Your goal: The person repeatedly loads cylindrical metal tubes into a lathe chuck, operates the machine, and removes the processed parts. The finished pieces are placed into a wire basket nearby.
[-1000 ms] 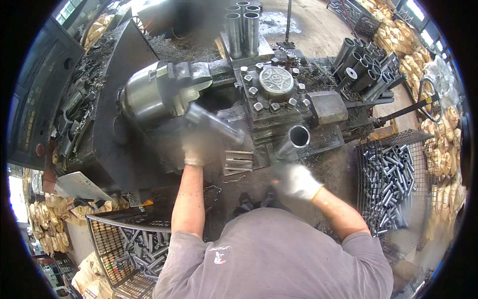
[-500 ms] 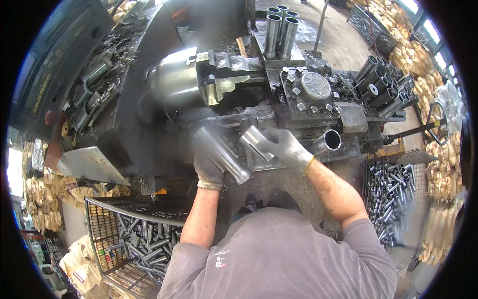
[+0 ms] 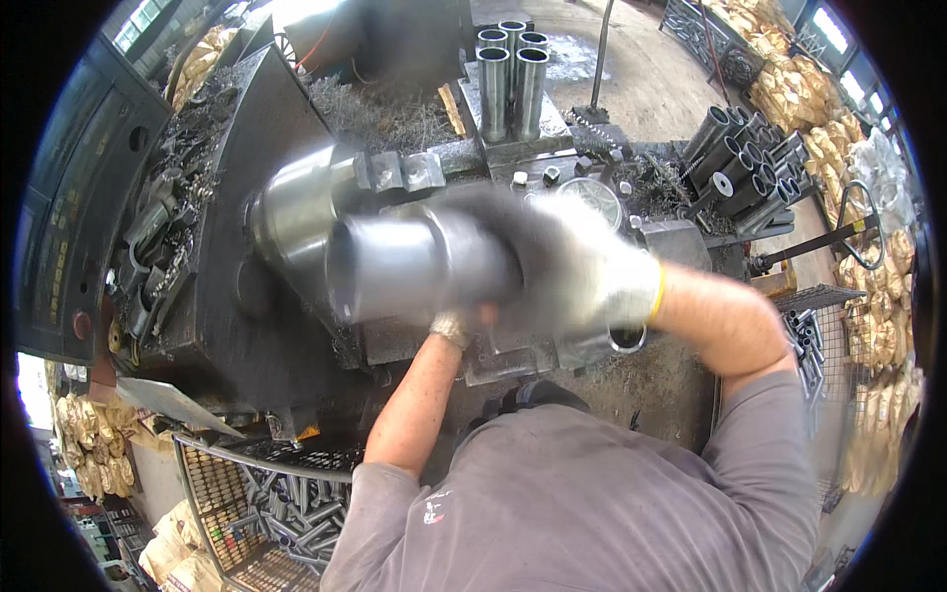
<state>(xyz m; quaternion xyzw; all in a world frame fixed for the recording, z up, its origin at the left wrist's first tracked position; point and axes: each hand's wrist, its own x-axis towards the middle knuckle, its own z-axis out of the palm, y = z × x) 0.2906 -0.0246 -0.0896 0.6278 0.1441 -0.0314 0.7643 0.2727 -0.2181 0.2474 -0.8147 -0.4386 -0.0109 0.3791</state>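
Observation:
My right hand (image 3: 592,261), in a pale glove with dark, dirty fingers, is closed round a shiny metal tube (image 3: 390,264) raised close to the camera. Both are smeared by motion, and the tube points left across the front of the lathe chuck (image 3: 306,212). Below and behind the tube, only the cuff of my left hand (image 3: 451,326) shows clearly; its fingers are hidden, so whether it grips anything cannot be seen. Under my right wrist, the rim of another tube (image 3: 628,341) peeks out. The lathe's round-topped tool post (image 3: 592,200) is partly covered by my right hand.
Several tubes (image 3: 511,94) stand upright behind the tool post. More dark tubes (image 3: 745,168) lean in a group at the right. Mesh baskets of small tubes stand at the lower left (image 3: 212,493) and right (image 3: 814,296). Metal shavings (image 3: 370,113) litter the machine.
My right hand has risen left and toward the camera, with a tube now large in view. My left hand has moved slightly up and right, behind it. The view has shifted a little.

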